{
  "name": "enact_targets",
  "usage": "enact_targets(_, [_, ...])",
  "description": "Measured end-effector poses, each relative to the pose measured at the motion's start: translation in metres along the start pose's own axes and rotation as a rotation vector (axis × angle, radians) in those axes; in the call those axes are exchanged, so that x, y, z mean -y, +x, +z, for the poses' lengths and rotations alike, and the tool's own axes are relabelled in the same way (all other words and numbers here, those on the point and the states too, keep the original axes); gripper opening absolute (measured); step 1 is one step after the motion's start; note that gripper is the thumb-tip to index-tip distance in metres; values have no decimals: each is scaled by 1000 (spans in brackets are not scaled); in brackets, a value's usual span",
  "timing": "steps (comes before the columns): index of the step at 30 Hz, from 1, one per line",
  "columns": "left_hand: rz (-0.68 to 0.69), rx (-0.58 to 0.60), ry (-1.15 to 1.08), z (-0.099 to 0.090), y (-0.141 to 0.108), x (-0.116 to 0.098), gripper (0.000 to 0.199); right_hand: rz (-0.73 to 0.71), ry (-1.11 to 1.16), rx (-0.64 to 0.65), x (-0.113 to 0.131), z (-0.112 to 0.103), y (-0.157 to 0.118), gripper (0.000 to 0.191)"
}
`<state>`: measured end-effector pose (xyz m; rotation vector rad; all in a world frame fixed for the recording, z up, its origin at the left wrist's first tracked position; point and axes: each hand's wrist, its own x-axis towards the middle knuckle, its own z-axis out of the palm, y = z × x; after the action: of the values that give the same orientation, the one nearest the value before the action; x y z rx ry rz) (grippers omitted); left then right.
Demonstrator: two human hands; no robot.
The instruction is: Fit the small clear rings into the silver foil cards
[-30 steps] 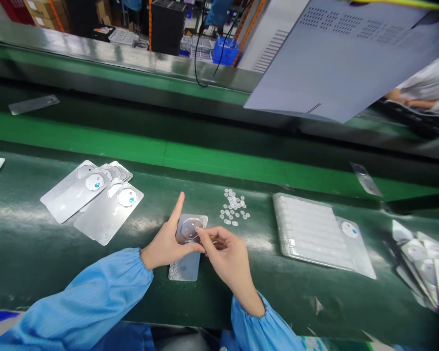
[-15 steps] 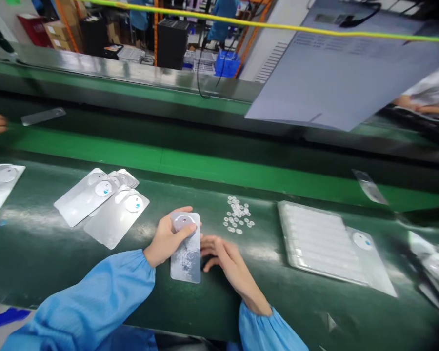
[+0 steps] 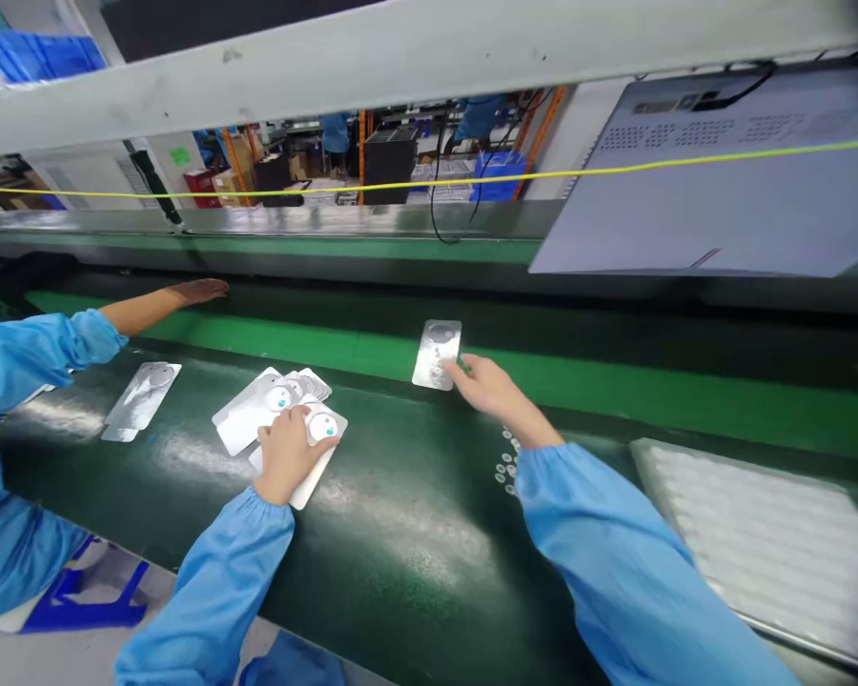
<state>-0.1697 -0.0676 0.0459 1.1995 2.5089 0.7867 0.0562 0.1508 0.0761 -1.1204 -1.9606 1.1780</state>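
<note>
My left hand (image 3: 286, 455) grips the front silver plate (image 3: 311, 488) of a loose pile, thumb and fingers spread across its two sides. That plate has a white round disc with a blue mark at its upper end. Farther off, my right hand (image 3: 490, 386) reaches over the bright green strip, its fingertips on the lower right corner of another silver rectangular plate (image 3: 435, 345), which has a round grey part near its top. The undersides of the right fingers are hidden. Small clear round pieces (image 3: 506, 467) lie beside my right sleeve, which partly covers them.
On the right lies a white ribbed tray (image 3: 765, 514). More silver plates (image 3: 143, 395) rest at the left, near a co-worker's blue sleeve (image 3: 43, 357) and outstretched hand (image 3: 198, 291). A yellow cable (image 3: 400, 186) and a hanging grey-white sheet (image 3: 701, 200) are above the bench.
My left hand has left the plate it held and moved left to the pile. That plate is now with my right hand, farther away on the green strip. The view has shifted left.
</note>
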Motion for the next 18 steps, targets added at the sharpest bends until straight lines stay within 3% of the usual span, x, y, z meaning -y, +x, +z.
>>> enact_targets(3, [55,117,-118,-2,3,-7,36,-66,19,40,-3,26,-48,38])
enact_targets(5, [98,209,-280,3,-4,-21,35,-62,135,243,-5,44,-90,42])
enact_targets(8, [43,379,-773,23,-24,-46,44,36,384,518,-4,58,-135,51])
enact_targets(10, [-37,516,-1073,39,-34,-60,47,96,436,492,-6,56,-147,50])
enact_targets(13, [-119,659,-1248,60,-39,-72,43,97,374,364,-14,46,-151,45])
enact_targets(18, [-227,667,-1343,80,-38,-73,38,107,312,263,-32,36,-154,42])
